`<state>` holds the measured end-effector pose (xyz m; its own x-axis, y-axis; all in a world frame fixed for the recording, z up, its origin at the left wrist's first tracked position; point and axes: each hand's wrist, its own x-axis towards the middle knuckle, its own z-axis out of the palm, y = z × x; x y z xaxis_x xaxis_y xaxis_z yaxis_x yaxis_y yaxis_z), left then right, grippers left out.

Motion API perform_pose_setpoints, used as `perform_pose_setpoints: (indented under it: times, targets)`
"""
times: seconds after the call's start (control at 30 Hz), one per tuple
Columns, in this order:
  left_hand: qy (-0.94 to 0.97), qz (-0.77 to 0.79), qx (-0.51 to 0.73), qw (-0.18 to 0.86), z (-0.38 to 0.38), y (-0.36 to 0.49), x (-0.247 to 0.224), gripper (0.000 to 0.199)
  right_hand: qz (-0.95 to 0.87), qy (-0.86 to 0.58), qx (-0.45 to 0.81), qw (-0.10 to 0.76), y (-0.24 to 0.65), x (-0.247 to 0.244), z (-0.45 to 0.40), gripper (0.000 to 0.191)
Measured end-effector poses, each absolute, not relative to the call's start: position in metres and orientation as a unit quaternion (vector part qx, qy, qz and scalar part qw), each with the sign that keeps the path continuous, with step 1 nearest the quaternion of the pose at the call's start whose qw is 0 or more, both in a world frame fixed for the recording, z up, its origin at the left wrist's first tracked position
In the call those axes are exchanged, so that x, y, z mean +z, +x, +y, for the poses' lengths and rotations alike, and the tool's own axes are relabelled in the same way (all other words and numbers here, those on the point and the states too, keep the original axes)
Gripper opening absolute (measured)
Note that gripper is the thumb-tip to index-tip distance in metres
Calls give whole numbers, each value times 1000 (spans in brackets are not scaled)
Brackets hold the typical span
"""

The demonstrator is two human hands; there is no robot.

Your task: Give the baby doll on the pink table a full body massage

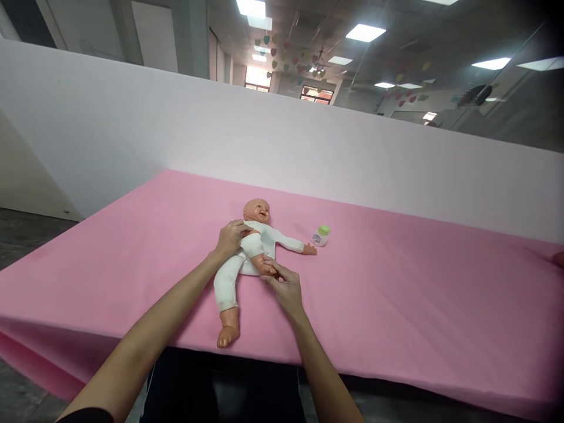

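Observation:
A baby doll [228, 282] with a white cloth body lies on its back on the pink-covered table, its head toward the far side. One of its legs is straight and points toward me, while the other is bent up over its belly. My left hand [231, 238] grips the doll at the upper part of the bent leg, close to its chest; its fingertips are partly hidden. With thumb and fingers, my right hand [285, 288] holds the foot of that bent leg. A small bottle [321, 235] with a green cap stands beside the doll's outstretched hand.
The pink cloth [418, 294] covers the table and hangs over its front edge. A low white partition [308, 153] runs along the back. At the far right edge, part of another reddish object or hand [559, 259] shows, too cut off to tell.

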<state>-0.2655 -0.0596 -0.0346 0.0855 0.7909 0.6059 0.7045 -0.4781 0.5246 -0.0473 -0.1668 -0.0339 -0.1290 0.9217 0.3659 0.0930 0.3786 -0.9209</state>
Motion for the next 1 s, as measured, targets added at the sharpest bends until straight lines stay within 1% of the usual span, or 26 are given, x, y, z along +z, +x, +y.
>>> perform_pose_setpoints:
  times: [0.1,0.2,0.27,0.37,0.5,0.6,0.7,0.83,0.93,1.0]
  targets:
    - [687,512,510,80,-62,-271,-34,15,-637,-401,380,537,-38,-24,-180,40]
    - [573,508,629,135,-69,-287,-29,20,-636,-429,366,528,-11,-22,-204,41]
    - [492,515,683,161,-75,-303,-28,23,-624,-460,364,516,12,-31,-223,40]
    - [399,552,705,196,-82,-328,-34,26,-601,-498,363,509,38,-56,-250,39]
    - [293,589,704,268,-87,-352,-53,24,-579,-515,370,513,44,-91,-272,39]
    - [239,600,698,307,-87,-358,-61,23,-578,-507,376,517,38,-97,-278,38]
    - [245,589,714,288,-86,-354,-53,22,-580,-512,369,515,34,-82,-272,39]
    - [373,556,714,206,-83,-329,-26,24,-602,-500,345,519,28,-47,-254,40]
    - [494,535,670,145,-80,-301,-13,20,-611,-486,344,523,14,-26,-236,40]
    - [570,543,608,105,-77,-282,-12,17,-619,-473,348,522,1,-17,-223,40]
